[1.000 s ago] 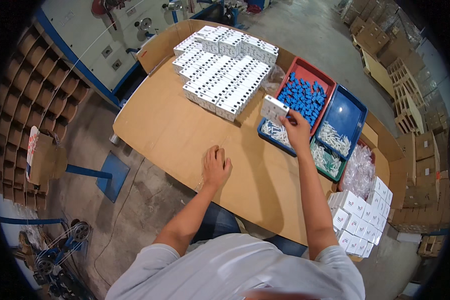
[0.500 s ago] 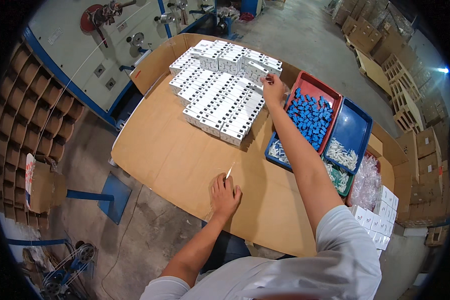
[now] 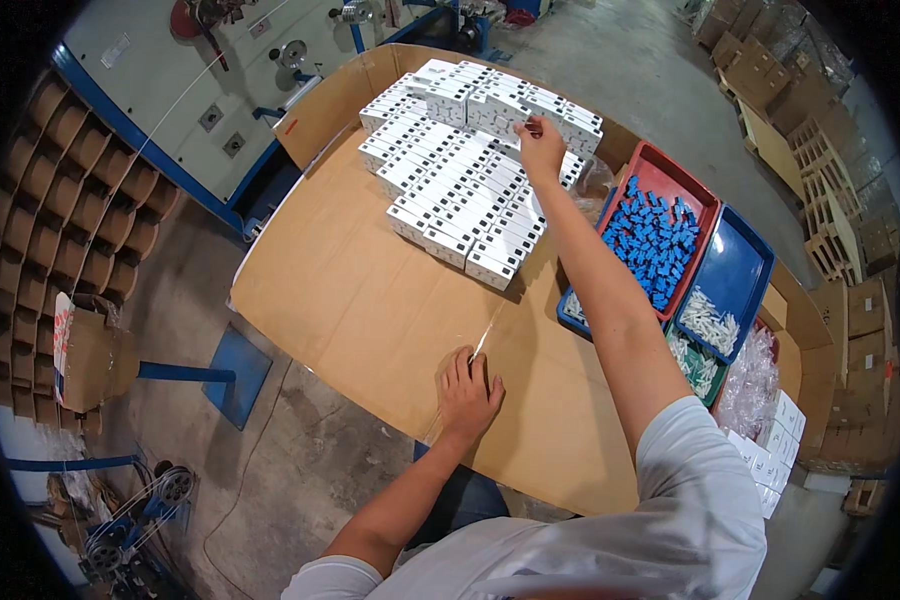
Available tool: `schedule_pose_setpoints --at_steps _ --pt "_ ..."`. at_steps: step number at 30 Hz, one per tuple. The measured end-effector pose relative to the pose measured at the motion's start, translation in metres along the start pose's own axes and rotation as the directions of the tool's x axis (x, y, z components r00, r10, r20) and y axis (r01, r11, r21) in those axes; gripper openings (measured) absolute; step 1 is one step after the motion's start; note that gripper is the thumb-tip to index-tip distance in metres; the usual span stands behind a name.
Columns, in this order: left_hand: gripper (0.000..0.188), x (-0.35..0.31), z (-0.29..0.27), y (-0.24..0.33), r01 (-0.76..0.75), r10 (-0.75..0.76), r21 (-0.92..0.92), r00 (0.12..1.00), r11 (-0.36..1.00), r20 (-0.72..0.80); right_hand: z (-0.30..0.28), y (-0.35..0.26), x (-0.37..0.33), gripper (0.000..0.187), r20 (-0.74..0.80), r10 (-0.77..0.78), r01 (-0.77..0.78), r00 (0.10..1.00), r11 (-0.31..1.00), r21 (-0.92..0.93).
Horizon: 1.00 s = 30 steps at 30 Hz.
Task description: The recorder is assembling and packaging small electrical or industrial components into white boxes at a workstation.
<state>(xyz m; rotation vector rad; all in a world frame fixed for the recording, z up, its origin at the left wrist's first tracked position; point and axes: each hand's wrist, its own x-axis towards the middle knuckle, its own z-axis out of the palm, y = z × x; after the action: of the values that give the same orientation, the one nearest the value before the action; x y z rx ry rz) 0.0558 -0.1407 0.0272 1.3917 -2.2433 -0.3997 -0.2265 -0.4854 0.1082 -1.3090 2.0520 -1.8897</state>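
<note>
Soft, moderate light covers the cardboard tabletop (image 3: 340,270), with a diffuse shadow toward its right. White boxes (image 3: 455,190) look bright; clear plastic (image 3: 748,375) at right glints. The middle is fairly sharp, but fisheye distortion bends the outer edges toward black corners.

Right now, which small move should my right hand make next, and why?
Perhaps the right hand should gently steady the white box before withdrawing: its fingers are at the box's end, though their grip is unclear, and other white boxes stand close beside it.
</note>
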Motion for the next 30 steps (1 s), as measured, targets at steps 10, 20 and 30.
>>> schedule_pose_setpoints --at_steps 10,20,30 --pt "0.047 0.0 0.003 0.0 0.022 -0.021 -0.049 1.0 0.999 0.02 0.044 0.007 -0.006 0.026 0.056 0.023 -0.018 0.998 0.995 -0.094" --pt "0.047 0.0 0.004 -0.002 0.017 -0.017 -0.045 1.0 0.999 0.008 0.058 0.01 -0.011 0.023 0.018 0.012 -0.009 1.0 0.992 -0.129" --pt "0.047 0.0 0.002 -0.001 0.011 -0.01 -0.037 1.0 0.999 0.024 0.06 0.0 -0.014 0.048 -0.004 0.07 -0.069 0.998 0.982 -0.178"
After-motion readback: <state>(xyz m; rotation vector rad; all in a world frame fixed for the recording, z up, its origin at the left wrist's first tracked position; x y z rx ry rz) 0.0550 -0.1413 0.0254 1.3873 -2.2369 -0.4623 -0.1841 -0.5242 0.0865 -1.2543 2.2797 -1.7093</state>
